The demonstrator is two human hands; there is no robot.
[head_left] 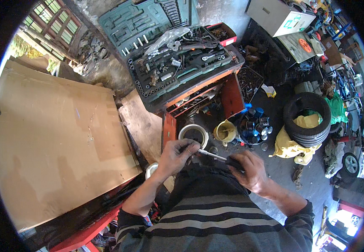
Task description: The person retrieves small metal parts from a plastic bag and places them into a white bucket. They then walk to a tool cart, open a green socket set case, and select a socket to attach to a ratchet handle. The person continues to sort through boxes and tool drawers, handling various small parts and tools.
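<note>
I hold a ratchet-type hand tool with a slim metal shaft (211, 155) in front of my chest. My right hand (251, 170) is closed around its dark handle. My left hand (177, 156) grips the tool's head end, fingers curled over it; what sits at that end is hidden. Just beyond my hands, on the floor, stand a round white container (193, 134) and a yellow bucket (225, 131). An orange tool trolley (232, 94) carries an open socket set (182, 63) ahead of me.
A large sheet of cardboard (55, 138) lies on a red bench at my left. A tyre (308, 119) stuffed with yellow cloth, a tub of blue cans (255, 126) and floor clutter lie at the right. A white cabinet (276, 17) stands far back.
</note>
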